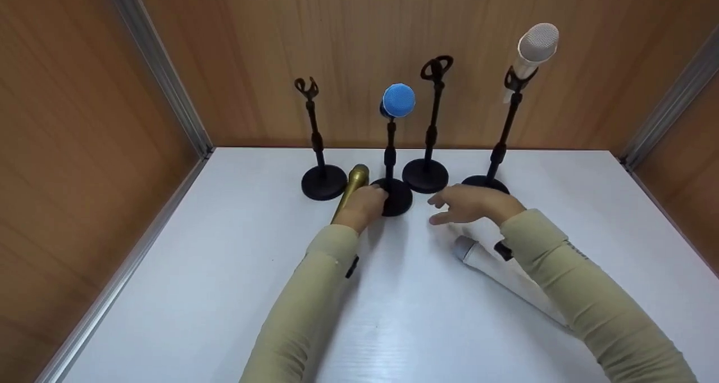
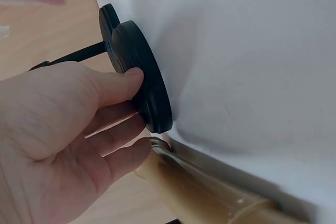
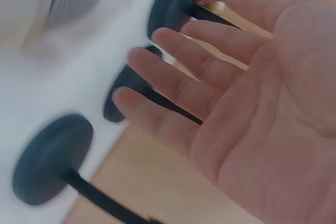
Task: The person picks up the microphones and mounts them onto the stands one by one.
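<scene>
My left hand (image 1: 366, 203) grips the round black base (image 2: 139, 77) of the microphone stand that bears a blue-headed microphone (image 1: 399, 100). Its thumb lies over the base's top and the fingers are at the rim. Beside that hand a gold microphone (image 1: 358, 176) lies on the table, partly hidden by the hand and forearm. My right hand (image 1: 469, 203) hovers over the table with its fingers extended and nothing held, as the right wrist view shows. Under the right forearm lies a white microphone (image 1: 486, 259) with a grey head, partly covered by the sleeve.
An empty-clipped stand (image 1: 320, 147) stands at the left, another (image 1: 429, 136) behind the blue microphone. At the right, a stand (image 1: 505, 130) holds a white microphone (image 1: 536, 46). Wooden panels (image 1: 359, 12) enclose the white table (image 1: 224, 248) at the back and sides.
</scene>
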Demonstrator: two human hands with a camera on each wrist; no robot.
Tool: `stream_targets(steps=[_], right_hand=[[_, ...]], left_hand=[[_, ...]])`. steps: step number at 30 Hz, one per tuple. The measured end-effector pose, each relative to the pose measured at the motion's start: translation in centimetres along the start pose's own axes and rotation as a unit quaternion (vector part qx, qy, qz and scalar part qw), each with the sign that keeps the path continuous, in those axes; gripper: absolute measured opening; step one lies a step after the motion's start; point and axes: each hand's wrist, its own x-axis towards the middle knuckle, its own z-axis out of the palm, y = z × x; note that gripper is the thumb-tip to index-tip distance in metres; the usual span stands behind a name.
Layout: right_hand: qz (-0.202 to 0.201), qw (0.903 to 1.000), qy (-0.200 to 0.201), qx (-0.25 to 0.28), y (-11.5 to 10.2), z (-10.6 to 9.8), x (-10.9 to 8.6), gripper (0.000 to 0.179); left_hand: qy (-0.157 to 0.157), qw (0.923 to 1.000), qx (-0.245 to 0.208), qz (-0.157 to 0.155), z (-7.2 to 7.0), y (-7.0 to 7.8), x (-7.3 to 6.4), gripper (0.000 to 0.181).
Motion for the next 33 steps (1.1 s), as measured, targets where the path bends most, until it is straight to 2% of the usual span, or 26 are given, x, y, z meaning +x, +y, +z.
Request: stream_targets(steps=[6, 9, 12, 16, 20, 25, 28, 33], right_hand=[[-0.011, 0.9986, 0.049, -0.017, 0.6, -0.6, -3.8, 0.062], [-0.001, 0.9983, 0.056, -0.017, 0.5, -0.1, -5.1, 0.07], [0.034, 0.9986, 0.038, -0.015, 0.3, 0.7, -6.3, 0.086], [0.084, 0.9953, -0.018, -0.045, 0.5, 2.1, -7.4, 0.097], [0.114, 0.9906, -0.055, -0.054, 1.3, 3.6, -7.6, 0.089], [0.15, 0.9854, -0.081, 0.005, 2.1, 5.3, -7.7, 0.07], [0.161, 0.9828, -0.086, 0.028, 2.3, 5.8, -7.7, 0.062], [0.16, 0.9828, -0.085, 0.034, 2.5, 5.8, -7.6, 0.051]], left_hand=[[0.01, 0.9999, -0.003, -0.009, 0.1, 0.0, 0.0, 0.018], [0.008, 0.9998, -0.01, -0.013, 0.1, 0.0, 0.0, 0.018], [-0.005, 0.9996, -0.023, -0.016, 0.1, 0.0, 0.1, 0.02], [-0.01, 0.9994, -0.029, -0.013, -0.1, 0.1, 0.2, 0.021], [-0.002, 0.9995, -0.029, -0.012, -0.1, -0.1, 0.3, 0.018], [0.002, 0.9997, -0.024, -0.01, 0.0, -0.2, 0.3, 0.015], [0.0, 0.9996, -0.026, -0.007, 0.1, -0.2, 0.4, 0.015], [-0.003, 0.9995, -0.031, -0.009, -0.1, -0.2, 0.4, 0.016]])
